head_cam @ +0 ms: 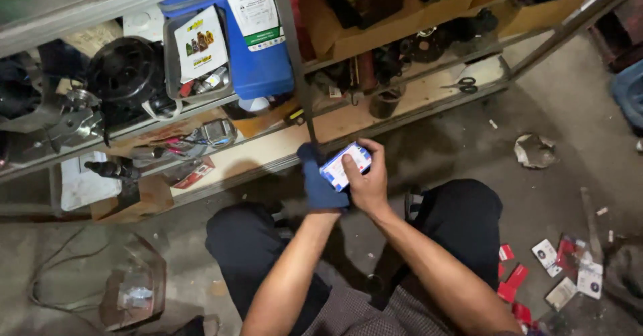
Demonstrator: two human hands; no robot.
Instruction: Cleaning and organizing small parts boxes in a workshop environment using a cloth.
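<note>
- Centre of the frame: a person crouched before a metal shelf [281,152] holds a small blue-and-white box [345,166] between both hands, just above the knees.
- The right hand [367,182], bare, is curled round the box from the right, thumb across its face, fingers closed on its far edge.
- The left hand [317,179], in a dark blue glove, is closed against the box's left end, bracing it.
- The box looks like thin printed card: likely light and stiff enough to keep its shape, but easy to dent if squeezed hard; the glossy face may be a little slick.
- Best taken by its short ends or long edges, not by pressing the broad faces.
- Lower right of the frame: red and white cards [556,269] lie scattered on the concrete floor [536,195].
- Upper centre: a blue jerrycan [258,61] stands on the shelf.
</note>
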